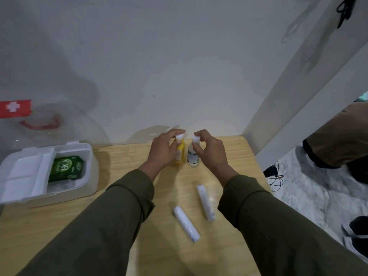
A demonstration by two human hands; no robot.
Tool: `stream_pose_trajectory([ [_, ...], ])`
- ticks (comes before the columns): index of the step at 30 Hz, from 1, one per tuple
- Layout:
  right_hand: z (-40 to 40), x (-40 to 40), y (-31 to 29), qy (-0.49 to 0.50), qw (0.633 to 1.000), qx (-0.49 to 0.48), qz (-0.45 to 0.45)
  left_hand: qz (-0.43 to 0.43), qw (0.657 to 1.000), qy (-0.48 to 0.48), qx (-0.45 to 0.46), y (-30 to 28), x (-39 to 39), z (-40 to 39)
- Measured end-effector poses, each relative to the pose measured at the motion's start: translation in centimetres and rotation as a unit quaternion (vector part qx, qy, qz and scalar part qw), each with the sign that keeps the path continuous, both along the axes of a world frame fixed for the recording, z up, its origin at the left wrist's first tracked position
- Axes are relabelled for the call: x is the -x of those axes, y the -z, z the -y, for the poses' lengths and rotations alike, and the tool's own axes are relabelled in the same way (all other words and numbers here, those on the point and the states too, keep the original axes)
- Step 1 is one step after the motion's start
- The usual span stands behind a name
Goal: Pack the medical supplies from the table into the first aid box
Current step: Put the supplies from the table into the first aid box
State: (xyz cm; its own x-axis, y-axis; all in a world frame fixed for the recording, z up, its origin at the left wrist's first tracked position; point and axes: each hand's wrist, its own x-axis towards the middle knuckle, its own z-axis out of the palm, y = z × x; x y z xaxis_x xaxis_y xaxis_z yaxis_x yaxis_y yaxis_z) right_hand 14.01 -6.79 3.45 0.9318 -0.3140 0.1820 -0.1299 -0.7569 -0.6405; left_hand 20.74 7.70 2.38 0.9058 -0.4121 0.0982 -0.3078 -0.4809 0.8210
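Note:
Two small bottles stand upright near the table's far edge. My left hand (164, 149) grips the yellow bottle (179, 155), fingers curled round its body and white cap. My right hand (211, 151) grips the white bottle with a green label (193, 158). The open white first aid box (87, 176) sits at the left, its clear lid (39, 124) with a red cross leaning back on the wall. A green carton (65, 169) lies inside the box. Two white gauze rolls lie on the table: one near the centre (186, 224), one to its right (206, 203).
The wooden table (111, 196) butts against a white wall. Its right edge drops to a grey speckled floor with dark cables (273, 176). Another person's leg (338, 136) and dark shoes (358, 230) stand at the right.

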Motion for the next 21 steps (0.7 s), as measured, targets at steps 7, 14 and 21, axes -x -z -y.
stream_pose_trajectory([
  [7, -7.7, -2.4, -3.3, -0.005, 0.999, 0.018, 0.043, 0.007, 0.999, -0.022, 0.033, -3.4, -1.3, -8.3],
  [14, -18.1, -4.0, -6.2, -0.021, 0.995, -0.042, 0.084, 0.018, 0.997, -0.059, 0.052, -6.4, -3.0, -19.1],
  [21, -25.7, -5.6, -6.4, -0.044, 0.994, -0.064, 0.079, -0.005, 0.995, -0.079, 0.064, -7.0, -5.1, -26.6],
])
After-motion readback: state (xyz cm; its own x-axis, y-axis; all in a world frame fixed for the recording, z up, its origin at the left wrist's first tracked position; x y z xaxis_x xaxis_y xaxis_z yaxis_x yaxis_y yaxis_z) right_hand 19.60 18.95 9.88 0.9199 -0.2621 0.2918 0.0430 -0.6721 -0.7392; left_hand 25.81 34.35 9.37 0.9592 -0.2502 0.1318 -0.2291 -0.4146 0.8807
